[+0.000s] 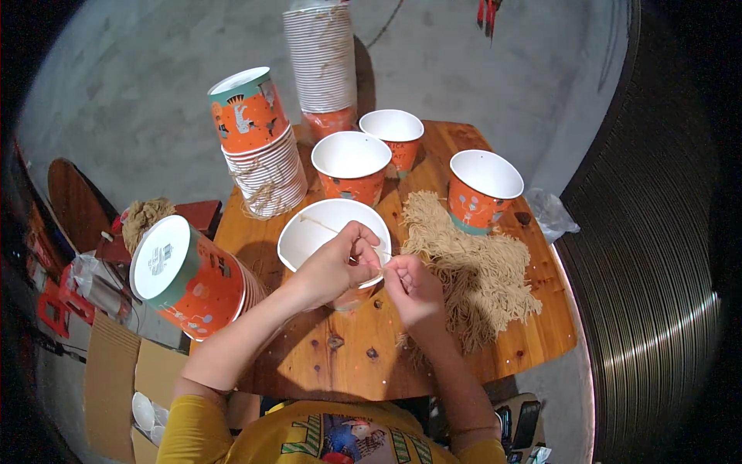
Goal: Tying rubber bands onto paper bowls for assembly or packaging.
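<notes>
My left hand [336,263] and my right hand [413,290] meet above the near rim of an open white-lined paper bucket [300,241]. A tan string [317,223] runs between them, and its loose end reaches out over the bucket's mouth. Both hands pinch the string with closed fingers; the exact spot where they join is partly hidden. Just right of my right hand lies a thick heap of tan strings [495,282], spread over the wooden table. The bucket's outside is mostly covered by my hands and left forearm.
Orange printed buckets [352,158], [398,131] and another bucket [483,182] stand upright behind. A bucket stack [267,174] topped by an upside-down one, a tall wrapped stack [321,62] and a tilted stack [205,282] flank the wooden table [309,363]. A ribbed shutter [649,294] is right.
</notes>
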The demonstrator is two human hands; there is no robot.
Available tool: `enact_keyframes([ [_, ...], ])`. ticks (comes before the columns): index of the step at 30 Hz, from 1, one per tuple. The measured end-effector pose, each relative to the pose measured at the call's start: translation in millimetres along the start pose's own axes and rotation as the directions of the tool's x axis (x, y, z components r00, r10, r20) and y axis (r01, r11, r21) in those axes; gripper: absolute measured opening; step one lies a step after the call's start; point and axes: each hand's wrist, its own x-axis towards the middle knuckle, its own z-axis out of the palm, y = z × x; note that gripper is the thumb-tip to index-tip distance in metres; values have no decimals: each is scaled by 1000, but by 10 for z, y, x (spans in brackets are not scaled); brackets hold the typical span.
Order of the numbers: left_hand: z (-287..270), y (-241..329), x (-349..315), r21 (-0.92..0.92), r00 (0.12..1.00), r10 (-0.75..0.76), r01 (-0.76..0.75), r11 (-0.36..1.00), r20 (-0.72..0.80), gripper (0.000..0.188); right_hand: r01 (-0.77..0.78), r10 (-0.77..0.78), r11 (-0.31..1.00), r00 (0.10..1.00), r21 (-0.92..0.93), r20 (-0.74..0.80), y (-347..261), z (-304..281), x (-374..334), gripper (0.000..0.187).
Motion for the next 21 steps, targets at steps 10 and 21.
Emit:
enact_keyframes([
  [10, -26, 4, 34, -45, 997, -80, 79, 996, -3, 31, 338, -370, 860, 929, -383, -11, -87, -53, 18, 23],
  [21, -68, -15, 37, -27, 992, -124, 125, 992, 21, 36, 503, -516, 630, 840, -591, 165, -144, -136, 71, 31],
])
